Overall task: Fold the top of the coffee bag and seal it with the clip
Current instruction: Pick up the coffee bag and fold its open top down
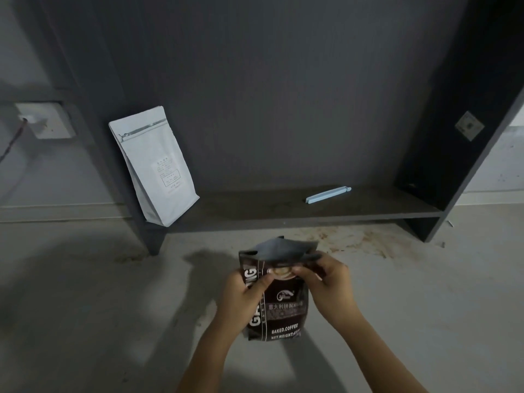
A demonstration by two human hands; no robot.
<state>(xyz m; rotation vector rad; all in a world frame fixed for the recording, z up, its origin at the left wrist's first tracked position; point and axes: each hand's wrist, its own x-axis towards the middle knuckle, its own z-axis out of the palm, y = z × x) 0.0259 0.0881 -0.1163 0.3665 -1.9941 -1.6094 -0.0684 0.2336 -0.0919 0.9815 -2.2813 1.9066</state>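
Both hands grip the dark brown foil coffee bag, upright on floor: left hand at its side, right hand pinching the top flap. Pale blue plastic clip lies on shelf ahead-right, long axis left-right w/ slight tilt, nearer right hand.

Glossy dark foil coffee bag, matt white paper pouch, smooth plastic clip, rough stained floor

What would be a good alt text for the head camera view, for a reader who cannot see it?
Two hands, left hand and right hand, hold a dark coffee bag with its top open. Behind, a low dark shelf holds a light blue clip and a white bag.
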